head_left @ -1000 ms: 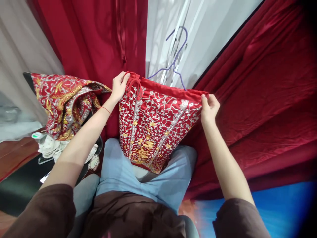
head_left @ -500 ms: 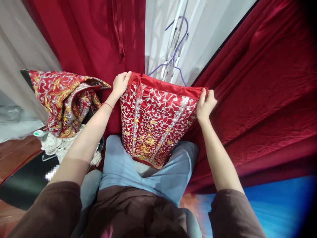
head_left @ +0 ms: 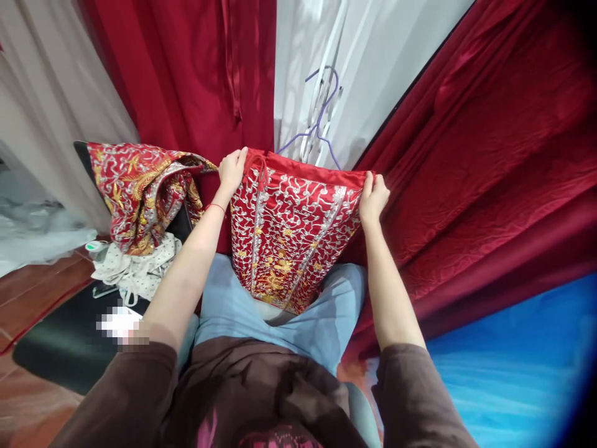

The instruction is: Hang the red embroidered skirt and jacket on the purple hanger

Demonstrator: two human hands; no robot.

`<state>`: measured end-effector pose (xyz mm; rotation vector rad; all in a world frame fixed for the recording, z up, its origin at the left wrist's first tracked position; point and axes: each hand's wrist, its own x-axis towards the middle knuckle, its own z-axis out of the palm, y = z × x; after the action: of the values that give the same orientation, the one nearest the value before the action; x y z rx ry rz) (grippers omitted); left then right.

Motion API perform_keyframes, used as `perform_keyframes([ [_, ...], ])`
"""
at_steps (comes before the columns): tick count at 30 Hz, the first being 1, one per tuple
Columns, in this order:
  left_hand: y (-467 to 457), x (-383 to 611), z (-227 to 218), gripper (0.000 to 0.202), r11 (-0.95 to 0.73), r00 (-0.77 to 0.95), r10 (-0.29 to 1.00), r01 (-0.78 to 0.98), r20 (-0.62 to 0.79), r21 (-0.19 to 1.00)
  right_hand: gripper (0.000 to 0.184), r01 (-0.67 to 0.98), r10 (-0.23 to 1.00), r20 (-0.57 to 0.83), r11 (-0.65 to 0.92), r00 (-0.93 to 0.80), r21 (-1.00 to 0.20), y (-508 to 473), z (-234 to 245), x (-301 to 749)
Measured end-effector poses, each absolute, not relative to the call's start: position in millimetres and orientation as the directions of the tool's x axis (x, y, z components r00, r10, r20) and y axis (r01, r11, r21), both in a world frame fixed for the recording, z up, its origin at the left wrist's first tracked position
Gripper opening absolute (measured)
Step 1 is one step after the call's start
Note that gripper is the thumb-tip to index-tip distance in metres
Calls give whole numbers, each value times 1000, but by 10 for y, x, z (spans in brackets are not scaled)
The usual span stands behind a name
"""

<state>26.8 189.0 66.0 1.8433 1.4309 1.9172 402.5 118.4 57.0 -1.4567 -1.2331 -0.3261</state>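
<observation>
A red skirt (head_left: 293, 230) with silver and gold embroidery is stretched out between my hands, its lower part hanging between my knees. My left hand (head_left: 232, 169) is closed on the left end of its plain red waistband, beside a tied red cord. At the opposite end, my right hand (head_left: 374, 198) grips the waistband's right corner. A purple hanger (head_left: 319, 121) rises behind the waistband, its hook free and its lower part hidden by the cloth; I cannot tell whether it is attached.
To the left, a matching embroidered garment (head_left: 144, 186) drapes over the back of a black chair (head_left: 56, 342). White dotted cloth (head_left: 135, 264) and a phone (head_left: 104, 290) lie on the seat. Red curtains (head_left: 485, 168) hang to the right, and blue fabric (head_left: 517, 348) spreads at lower right.
Both hands have come slightly lower and closer together, still holding the waistband. The hanger appears lower in view, and the chair with its garment appears farther right as the view shifts.
</observation>
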Motion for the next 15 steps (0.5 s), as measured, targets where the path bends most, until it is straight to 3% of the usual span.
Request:
perform_keyframes([
  [15, 1826, 291, 638, 44, -497, -257, 643, 575, 721, 649, 41, 796, 467, 783, 235, 411, -558, 1247, 554, 4047],
])
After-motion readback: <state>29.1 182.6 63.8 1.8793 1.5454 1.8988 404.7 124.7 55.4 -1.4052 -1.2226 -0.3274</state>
